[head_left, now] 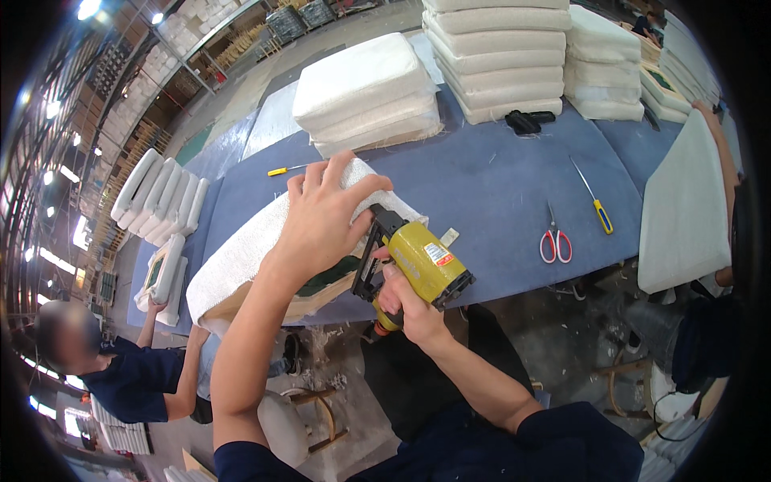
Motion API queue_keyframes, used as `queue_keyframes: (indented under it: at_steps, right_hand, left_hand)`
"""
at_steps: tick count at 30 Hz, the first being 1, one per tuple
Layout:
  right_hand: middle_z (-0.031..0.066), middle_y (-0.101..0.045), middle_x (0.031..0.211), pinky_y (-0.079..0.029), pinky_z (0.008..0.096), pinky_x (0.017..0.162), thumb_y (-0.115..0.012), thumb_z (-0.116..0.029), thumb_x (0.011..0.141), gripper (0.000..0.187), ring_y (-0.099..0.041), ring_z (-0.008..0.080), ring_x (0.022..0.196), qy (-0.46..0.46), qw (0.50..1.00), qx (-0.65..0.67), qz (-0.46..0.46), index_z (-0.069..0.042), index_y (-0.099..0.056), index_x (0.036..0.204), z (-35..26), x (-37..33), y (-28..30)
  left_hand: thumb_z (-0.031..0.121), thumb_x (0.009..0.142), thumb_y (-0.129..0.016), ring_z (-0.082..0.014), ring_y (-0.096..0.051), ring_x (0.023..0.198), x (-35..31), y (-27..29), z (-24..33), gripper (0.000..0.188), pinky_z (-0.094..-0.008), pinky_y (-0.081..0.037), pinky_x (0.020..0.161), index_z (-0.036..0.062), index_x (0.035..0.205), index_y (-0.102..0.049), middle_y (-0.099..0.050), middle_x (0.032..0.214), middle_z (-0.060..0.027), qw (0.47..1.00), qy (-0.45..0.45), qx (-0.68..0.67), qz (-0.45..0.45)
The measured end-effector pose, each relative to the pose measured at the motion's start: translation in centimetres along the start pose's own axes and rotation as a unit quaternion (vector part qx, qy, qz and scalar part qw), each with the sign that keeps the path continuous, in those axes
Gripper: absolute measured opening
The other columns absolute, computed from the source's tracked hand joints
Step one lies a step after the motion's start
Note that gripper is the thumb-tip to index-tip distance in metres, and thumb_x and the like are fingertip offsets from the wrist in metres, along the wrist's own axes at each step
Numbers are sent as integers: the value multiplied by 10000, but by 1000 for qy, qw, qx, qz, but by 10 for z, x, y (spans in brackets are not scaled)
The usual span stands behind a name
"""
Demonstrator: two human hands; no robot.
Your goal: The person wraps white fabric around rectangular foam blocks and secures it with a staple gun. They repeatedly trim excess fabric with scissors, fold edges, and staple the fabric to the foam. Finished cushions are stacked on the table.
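Note:
A white fabric-covered seat cushion (253, 245) stands tilted on the table in front of me, its underside toward me. Part of a wooden frame and some dark green material show there. My left hand (325, 210) grips the cushion's upper edge, fingers bent over the fabric and the thumb on the near side. In my right hand (411, 305) is a yellow and black staple gun (422, 257), fingers wrapped round its handle. The gun's black nose lies close to the cushion's underside by my left thumb; whether it touches, I cannot tell.
Stacks of white cushions (361, 88) stand along the far side of the blue table (498, 185). Red-handled scissors (554, 243), a yellow screwdriver (601, 213) and another one (279, 171) lie on it, plus a black object (526, 122). Co-workers handle cushions at left (136, 377) and right.

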State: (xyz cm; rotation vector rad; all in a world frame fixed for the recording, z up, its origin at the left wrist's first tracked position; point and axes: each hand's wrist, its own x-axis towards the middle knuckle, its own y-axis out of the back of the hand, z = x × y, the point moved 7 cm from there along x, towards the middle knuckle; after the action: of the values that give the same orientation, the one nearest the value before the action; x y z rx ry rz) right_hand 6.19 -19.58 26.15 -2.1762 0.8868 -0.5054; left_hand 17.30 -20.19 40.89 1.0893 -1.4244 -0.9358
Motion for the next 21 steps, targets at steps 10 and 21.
queue_keyframes:
  at_steps: [10, 21]
  right_hand:
    - [-50, -512, 776, -380, 257, 566, -692, -134, 1097, 110, -449, 51, 602, -28, 998, 2, -56, -68, -607, 1120, -9, 23, 19]
    - [215, -806, 996, -582, 585, 888, -856, -429, 825, 598, -742, 530, 1022, 11, 635, -767, 87, -41, -737, 1264, -51, 47, 305]
  left_hand:
    - [143, 912, -747, -421, -521, 1354, 4, 1, -5, 494, -564, -404, 1100, 298, 1378, -695, -529, 1524, -198, 1000, 8, 6, 17]
    - [461, 924, -805, -347, -615, 1248, -81, 9, 97, 440, -539, -471, 1026, 283, 1322, -745, -626, 1414, -163, 981, -17, 65, 181]
